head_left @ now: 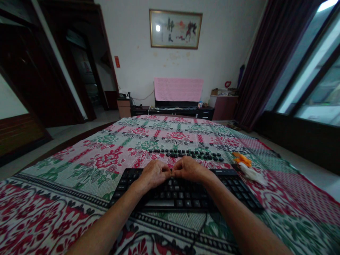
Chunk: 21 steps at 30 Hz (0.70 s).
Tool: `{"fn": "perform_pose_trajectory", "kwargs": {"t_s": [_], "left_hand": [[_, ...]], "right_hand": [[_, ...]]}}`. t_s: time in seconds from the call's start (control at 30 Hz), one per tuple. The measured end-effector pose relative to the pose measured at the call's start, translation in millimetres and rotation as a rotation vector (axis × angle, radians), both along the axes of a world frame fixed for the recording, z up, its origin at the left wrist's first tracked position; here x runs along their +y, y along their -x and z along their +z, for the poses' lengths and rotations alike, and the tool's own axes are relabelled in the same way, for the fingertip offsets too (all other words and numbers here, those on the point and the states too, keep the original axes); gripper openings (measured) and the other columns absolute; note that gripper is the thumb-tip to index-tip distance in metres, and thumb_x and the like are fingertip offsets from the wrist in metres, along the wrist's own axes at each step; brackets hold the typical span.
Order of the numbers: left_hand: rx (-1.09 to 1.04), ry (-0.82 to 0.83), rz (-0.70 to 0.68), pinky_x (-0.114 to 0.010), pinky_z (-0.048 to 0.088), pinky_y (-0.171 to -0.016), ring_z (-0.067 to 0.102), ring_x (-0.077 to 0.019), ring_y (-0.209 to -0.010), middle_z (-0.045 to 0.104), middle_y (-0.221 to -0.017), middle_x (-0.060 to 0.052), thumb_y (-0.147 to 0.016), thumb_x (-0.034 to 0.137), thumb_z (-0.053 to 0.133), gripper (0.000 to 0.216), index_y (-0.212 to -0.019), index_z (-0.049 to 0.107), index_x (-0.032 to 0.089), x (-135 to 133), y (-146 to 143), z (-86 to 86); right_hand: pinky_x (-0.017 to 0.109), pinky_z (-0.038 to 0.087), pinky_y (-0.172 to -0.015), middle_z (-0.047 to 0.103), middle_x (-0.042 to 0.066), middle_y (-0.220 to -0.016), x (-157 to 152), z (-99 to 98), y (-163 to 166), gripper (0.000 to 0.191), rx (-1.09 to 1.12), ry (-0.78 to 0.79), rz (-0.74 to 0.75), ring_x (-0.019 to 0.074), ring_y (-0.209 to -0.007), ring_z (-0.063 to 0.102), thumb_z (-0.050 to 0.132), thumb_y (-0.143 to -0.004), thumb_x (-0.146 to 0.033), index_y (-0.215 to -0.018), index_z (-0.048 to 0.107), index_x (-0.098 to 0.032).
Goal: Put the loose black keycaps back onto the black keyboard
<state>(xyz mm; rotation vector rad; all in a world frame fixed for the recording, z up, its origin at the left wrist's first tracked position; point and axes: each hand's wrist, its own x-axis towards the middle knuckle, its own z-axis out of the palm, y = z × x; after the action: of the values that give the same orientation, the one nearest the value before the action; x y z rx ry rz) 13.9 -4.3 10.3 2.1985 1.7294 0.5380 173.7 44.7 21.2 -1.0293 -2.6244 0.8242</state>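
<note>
A black keyboard [186,194] lies on a floral cloth in front of me. My left hand [154,173] and my right hand [190,169] rest over its upper middle rows, fingers curled and pinched together where the two hands meet. What the fingertips pinch is too small to make out. Beyond the keyboard, several loose black keycaps [186,154] lie in rows on the cloth.
The floral cloth [79,177] covers a large table. An orange and white object [247,166] lies to the right of the keyboard. A cable [198,233] runs from the keyboard toward me. Farther back are a pink-covered TV stand [178,90], curtains and windows on the right.
</note>
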Motion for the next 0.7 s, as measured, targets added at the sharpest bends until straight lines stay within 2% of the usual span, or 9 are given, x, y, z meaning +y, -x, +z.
{"fn": "perform_pose_trajectory", "kwargs": {"t_s": [0.17,0.33,0.43,0.53,0.6,0.7], "left_hand": [[0.050,0.003,0.049,-0.018,0.027,-0.048,0.049,-0.0104,-0.058,0.058,-0.059,0.002,-0.066,0.034,0.043,0.023,-0.065,0.061,0.020,0,-4,1.1],[0.036,0.002,0.115,-0.019,0.027,-0.047,0.049,-0.0105,-0.057,0.058,-0.061,0.003,-0.062,0.030,0.047,0.017,-0.069,0.060,0.022,-2,-9,2.5],[0.010,-0.025,0.123,-0.019,0.027,-0.047,0.049,-0.0103,-0.056,0.058,-0.060,0.003,-0.061,0.028,0.047,0.015,-0.066,0.059,0.021,-2,-9,1.9],[-0.050,-0.071,0.060,-0.019,0.028,-0.047,0.049,-0.0095,-0.054,0.056,-0.056,0.003,-0.064,0.027,0.045,0.017,-0.062,0.059,0.019,-1,-4,1.7],[-0.135,-0.115,0.027,-0.018,0.030,-0.049,0.049,-0.0087,-0.055,0.056,-0.056,0.003,-0.065,0.025,0.044,0.018,-0.062,0.059,0.017,1,3,2.5],[-0.279,-0.162,0.083,-0.018,0.035,-0.053,0.050,-0.0084,-0.057,0.058,-0.060,0.003,-0.065,0.024,0.044,0.018,-0.063,0.060,0.016,6,16,4.9]], "right_hand": [[0.017,0.023,-0.041,0.044,-0.002,-0.048,-4,2.4,5,0.018,-0.042,-0.060,-0.038,0.0062,-0.046,0.036,0.045,-0.062,-0.023,-0.059,0.059,-0.012],[0.018,0.023,-0.041,0.042,-0.001,-0.047,-5,-0.6,8,0.022,-0.104,-0.131,-0.076,0.0059,-0.045,0.032,0.042,-0.065,-0.025,-0.057,0.058,-0.011],[0.018,0.022,-0.040,0.039,-0.003,-0.047,-4,-0.7,4,0.027,-0.104,-0.136,-0.037,0.0054,-0.044,0.029,0.040,-0.068,-0.027,-0.056,0.058,-0.010],[0.017,0.023,-0.041,0.043,-0.003,-0.049,2,3.4,3,0.030,-0.098,-0.110,0.035,0.0054,-0.045,0.032,0.040,-0.069,-0.032,-0.061,0.060,-0.011],[0.017,0.027,-0.043,0.051,-0.002,-0.053,10,7.0,9,0.031,-0.112,-0.155,-0.021,0.0067,-0.048,0.040,0.039,-0.070,-0.033,-0.066,0.062,-0.012],[0.018,0.034,-0.054,0.060,0.000,-0.065,27,8.5,27,0.026,-0.187,-0.317,-0.255,0.0099,-0.060,0.050,0.041,-0.069,-0.028,-0.075,0.065,-0.018]]}}
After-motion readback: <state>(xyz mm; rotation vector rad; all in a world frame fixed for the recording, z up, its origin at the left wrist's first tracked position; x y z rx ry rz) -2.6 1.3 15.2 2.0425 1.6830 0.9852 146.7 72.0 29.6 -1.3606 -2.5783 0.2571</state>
